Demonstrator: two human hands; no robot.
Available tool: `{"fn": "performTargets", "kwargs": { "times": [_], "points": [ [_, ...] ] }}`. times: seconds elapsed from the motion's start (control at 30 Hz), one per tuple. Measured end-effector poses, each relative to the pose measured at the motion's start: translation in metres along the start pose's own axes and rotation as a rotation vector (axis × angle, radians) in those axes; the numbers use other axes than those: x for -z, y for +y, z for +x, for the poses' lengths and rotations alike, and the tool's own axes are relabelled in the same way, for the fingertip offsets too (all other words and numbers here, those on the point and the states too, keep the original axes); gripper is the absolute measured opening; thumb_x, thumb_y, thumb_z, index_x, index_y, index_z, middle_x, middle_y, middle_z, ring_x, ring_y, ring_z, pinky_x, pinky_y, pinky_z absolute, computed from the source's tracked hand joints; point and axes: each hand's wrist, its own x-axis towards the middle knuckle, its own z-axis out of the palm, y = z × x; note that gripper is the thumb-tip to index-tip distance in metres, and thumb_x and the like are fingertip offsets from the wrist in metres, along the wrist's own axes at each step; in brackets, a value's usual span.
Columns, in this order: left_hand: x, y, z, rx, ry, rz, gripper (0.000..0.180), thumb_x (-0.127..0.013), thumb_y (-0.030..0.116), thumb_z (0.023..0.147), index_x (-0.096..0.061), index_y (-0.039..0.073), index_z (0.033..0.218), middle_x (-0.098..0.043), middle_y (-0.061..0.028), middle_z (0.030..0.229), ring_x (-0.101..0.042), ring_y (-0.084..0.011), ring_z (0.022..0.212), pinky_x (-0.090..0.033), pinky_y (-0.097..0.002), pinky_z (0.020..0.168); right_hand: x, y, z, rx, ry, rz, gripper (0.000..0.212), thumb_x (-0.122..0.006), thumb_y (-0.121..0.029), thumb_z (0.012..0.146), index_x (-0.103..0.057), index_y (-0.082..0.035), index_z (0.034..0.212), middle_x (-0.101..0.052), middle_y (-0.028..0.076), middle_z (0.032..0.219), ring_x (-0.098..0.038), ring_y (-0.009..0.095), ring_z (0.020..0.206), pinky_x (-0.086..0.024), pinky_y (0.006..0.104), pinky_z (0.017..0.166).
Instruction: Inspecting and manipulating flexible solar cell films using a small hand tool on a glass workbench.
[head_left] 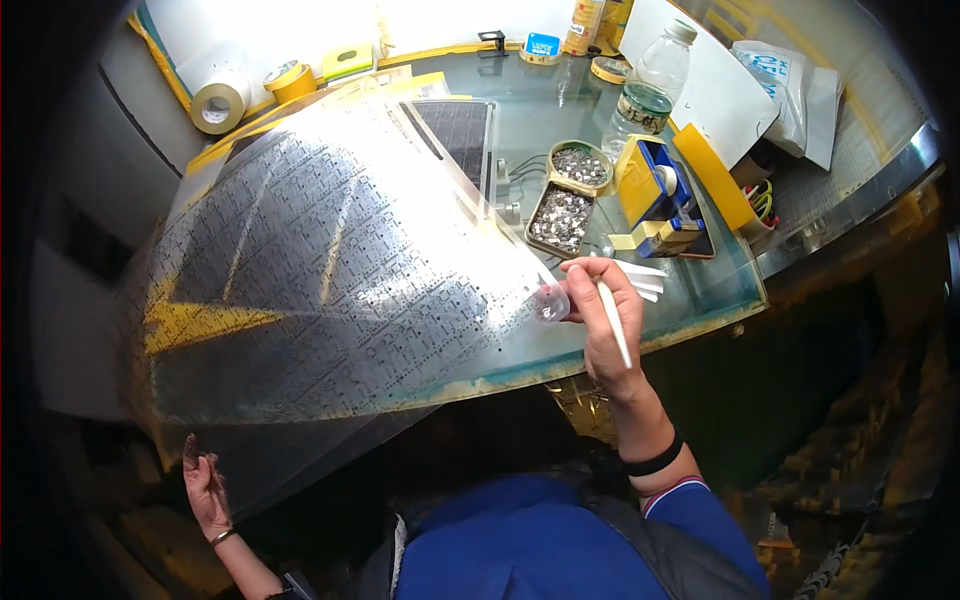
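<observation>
A large clear film printed with dense small black patterns slopes over the glass-topped table, its near left part hanging past the front edge. My left hand is at that overhanging side, fingers bent up and seemingly closed on the film's edge; the exact contact is hard to see. Over the table's near right part, my right hand is closed around a slim white tapered stick, which points back toward my wrist. A small round clear piece, lens-like, shows at its fingertips, against the film's right edge.
Right of the film stand two containers of small metallic bits, a blue tape dispenser and white strips. Farther back are a clear jar, a blue-and-white tin and tape rolls. The table's front edge curves below.
</observation>
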Motion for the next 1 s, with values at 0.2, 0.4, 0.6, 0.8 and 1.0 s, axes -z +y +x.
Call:
{"fn": "performTargets", "kwargs": {
  "times": [0.2,0.4,0.6,0.8,1.0],
  "points": [
    [-0.006,0.005,-0.002,-0.009,0.092,-0.005,0.041,-0.054,0.002,0.093,-0.046,0.008,0.133,-0.066,-0.0038,0.091,-0.065,-0.0067,0.079,-0.053,-0.0162,0.057,-0.003,-0.003,-0.002,-0.058,-0.034,-0.008,0.014,-0.062,-0.004,0.088,-0.056,-0.001,0.1,-0.068,0.01,0.077,-0.069,0.016,0.073,-0.056,0.0242,0.061],
    [0.008,0.002,-0.001,-0.043,0.086,0.106,0.043,-0.057,0.005,0.092,-0.047,0.008,0.133,-0.064,-0.0003,0.086,-0.06,-0.0031,0.071,-0.043,-0.0125,0.051,-0.001,-0.003,-0.002,-0.068,-0.055,-0.047,0.013,-0.062,-0.002,0.087,-0.056,-0.001,0.099,-0.067,0.01,0.076,-0.069,0.016,0.072,-0.056,0.0243,0.061],
    [0.008,0.007,0.001,-0.022,0.037,0.134,0.045,-0.059,0.006,0.091,-0.045,0.008,0.134,-0.063,-0.0019,0.082,-0.058,-0.0036,0.067,-0.041,-0.0126,0.048,0.001,-0.001,-0.001,-0.027,-0.07,-0.058,0.013,-0.062,-0.004,0.088,-0.056,0.002,0.098,-0.068,0.014,0.077,-0.067,0.014,0.069,-0.055,0.0247,0.06],
    [0.009,0.01,0.001,0.001,0.02,0.113,0.046,-0.059,0.005,0.091,-0.043,0.008,0.134,-0.063,-0.0036,0.08,-0.061,-0.0059,0.068,-0.043,-0.0134,0.049,-0.001,-0.002,-0.002,-0.02,-0.073,-0.06,0.013,-0.063,-0.004,0.088,-0.057,0.002,0.097,-0.068,0.012,0.076,-0.065,0.012,0.067,-0.053,0.0234,0.06],
    [0.011,0.011,0.004,0.006,0.007,0.12,0.045,-0.058,0.004,0.091,-0.043,0.008,0.134,-0.064,-0.003,0.081,-0.063,-0.0066,0.071,-0.045,-0.0133,0.05,-0.004,-0.007,-0.004,0.006,-0.056,-0.218,0.013,-0.066,-0.005,0.086,-0.059,0.001,0.095,-0.066,0.007,0.073,-0.062,0.008,0.065,-0.049,0.0201,0.059]
  ]
}}
